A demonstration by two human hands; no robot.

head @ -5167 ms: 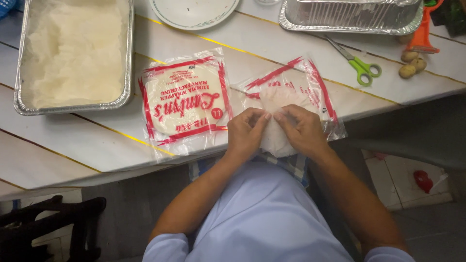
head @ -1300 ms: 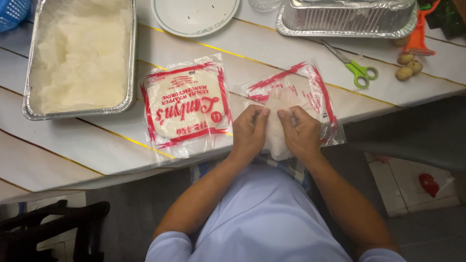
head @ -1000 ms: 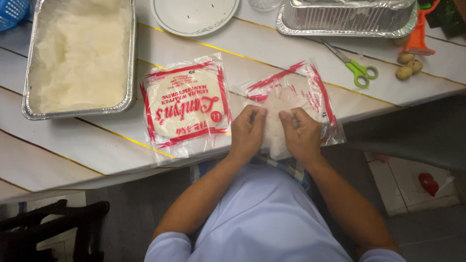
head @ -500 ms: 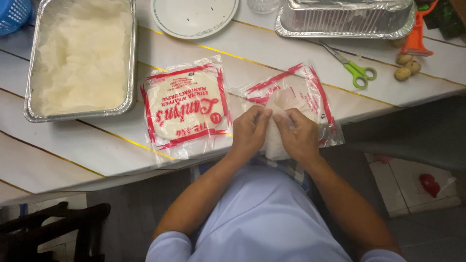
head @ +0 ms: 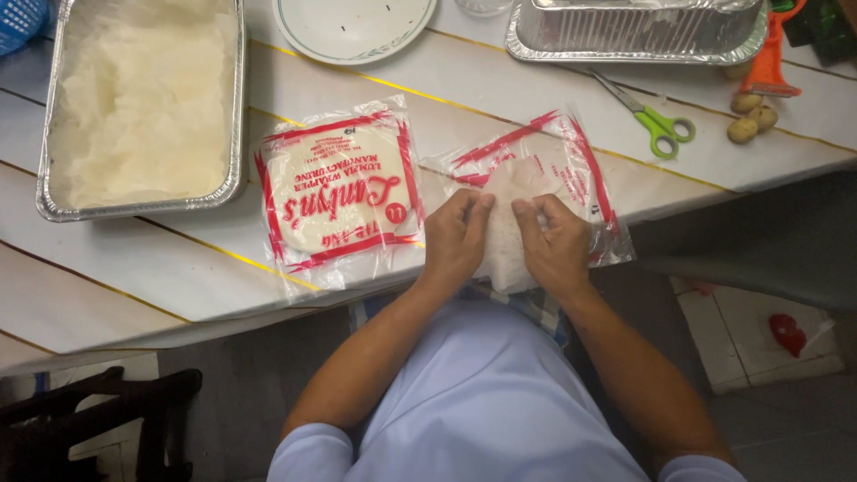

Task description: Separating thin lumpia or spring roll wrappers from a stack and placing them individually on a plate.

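left hand (head: 455,239): rested on the stack of thin white wrappers (head: 511,234), fingers together and pressed flat, tips at the stack's upper left edge.
right hand (head: 555,245): on the same stack, thumb and forefinger pinched at the top sheet's edge; whether a sheet was actually lifted, cannot tell.
wrappers location: at the near table edge (head: 232,312), half out of the opened clear bag with red trim (head: 571,170), lower part overhanging toward the person's lap.
handling (judgement): sheets looked very thin, light, limp and probably tacky to one another; likely to tear if pulled fast. Best hold seemed a rim corner, peeled slowly, other palm pinning the stack.
bag: slick film, likely to slide on the table if only the sheet was pulled.
left neighbour: sealed wrapper pack (head: 339,192), just beside the left hand, not touching it.
far left: foil tray (head: 234,107) holding pale sheets, well apart from the hands.
far side: white plate (head: 353,27), second foil tray (head: 638,31), green-handled scissors (head: 656,120), small ginger pieces (head: 750,116).
open room: bare tabletop between the sealed pack and the foil tray, and between the opened bag and the scissors.
edge risk (judgement): the stack sat right on the table lip; a loose sheet could drop into the lap.
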